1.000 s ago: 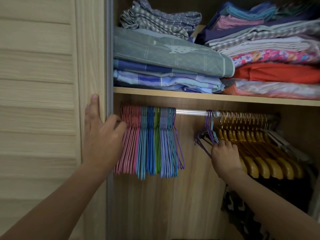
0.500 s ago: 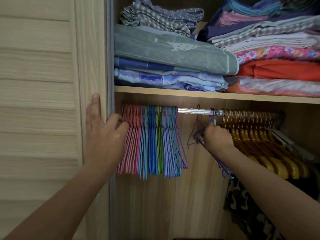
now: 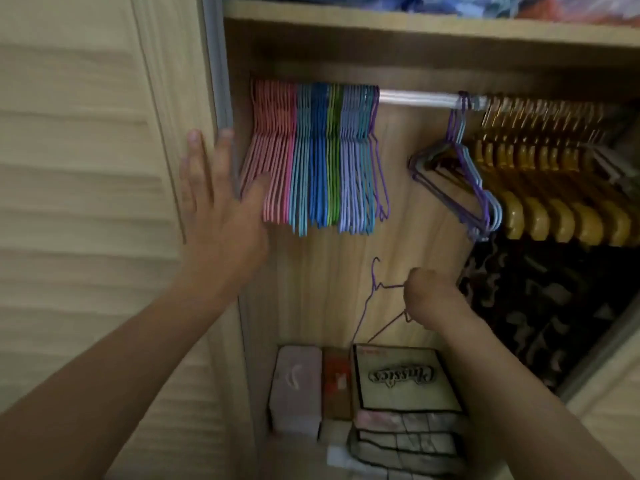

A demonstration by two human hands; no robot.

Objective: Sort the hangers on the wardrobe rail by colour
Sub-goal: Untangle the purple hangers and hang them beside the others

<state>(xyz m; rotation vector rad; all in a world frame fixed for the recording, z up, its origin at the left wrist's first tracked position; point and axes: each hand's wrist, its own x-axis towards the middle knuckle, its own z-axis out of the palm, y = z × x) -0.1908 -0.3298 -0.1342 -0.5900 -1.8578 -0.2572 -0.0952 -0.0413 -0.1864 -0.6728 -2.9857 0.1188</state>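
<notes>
In the head view, the left part of the rail (image 3: 415, 98) already carries a packed, colour-banded bunch of thin hangers (image 3: 311, 161), pink through blues and green to lilac. The right hand (image 3: 427, 296) is low and off the rail, its fingers curled round one purple hanger (image 3: 375, 296). The left hand (image 3: 218, 202) is spread flat with straight fingers beside the pink end. By my judgement, most sorting is done: a small mixed purple-and-blue cluster (image 3: 460, 174) beside the yellow hangers (image 3: 554, 188) remains.

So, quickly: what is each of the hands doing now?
Left hand: open, holding nothing.
Right hand: closed, holding a purple hanger.
</notes>
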